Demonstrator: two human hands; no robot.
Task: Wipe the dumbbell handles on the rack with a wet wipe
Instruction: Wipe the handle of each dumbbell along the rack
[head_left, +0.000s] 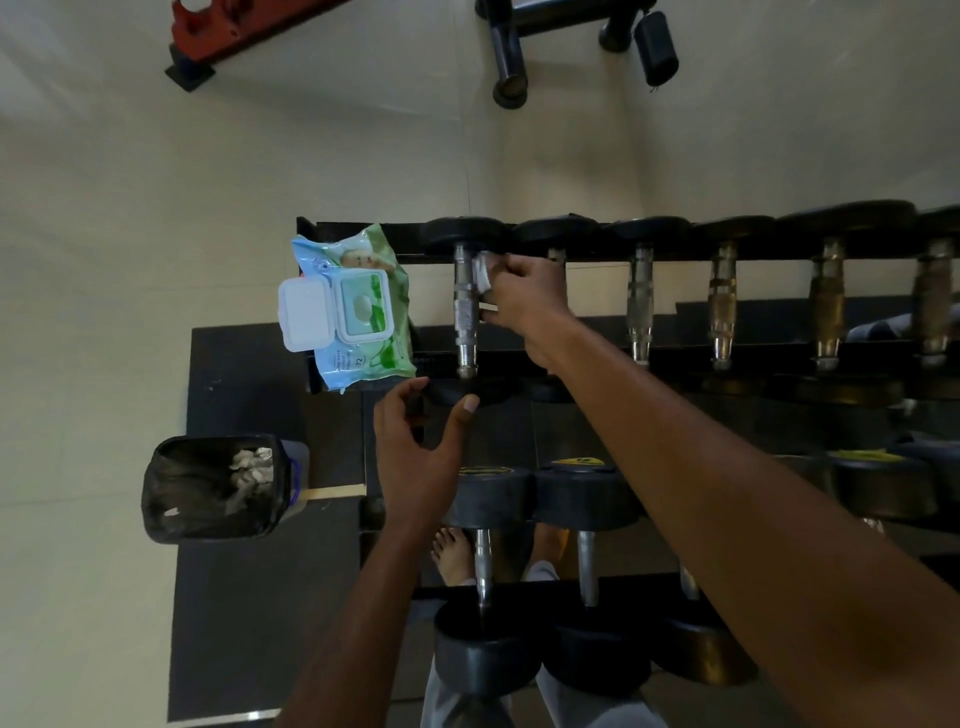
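A black rack (363, 227) carries a top row of several dumbbells with metal handles. My right hand (524, 296) pinches a white wet wipe (483, 275) against the right side of the leftmost dumbbell handle (465, 306). My left hand (421, 457) reaches to that dumbbell's near black head (467, 391), with thumb and fingers curved around its edge. A pack of wet wipes (353, 306) with its white lid flipped open lies on the rack's left end.
A black-lined bin (218, 488) holding crumpled used wipes stands on the floor left of the rack. Larger dumbbells (587, 499) fill the lower tier under my arms. A red frame (218, 31) and a black bench base (509, 57) stand farther off on the pale floor.
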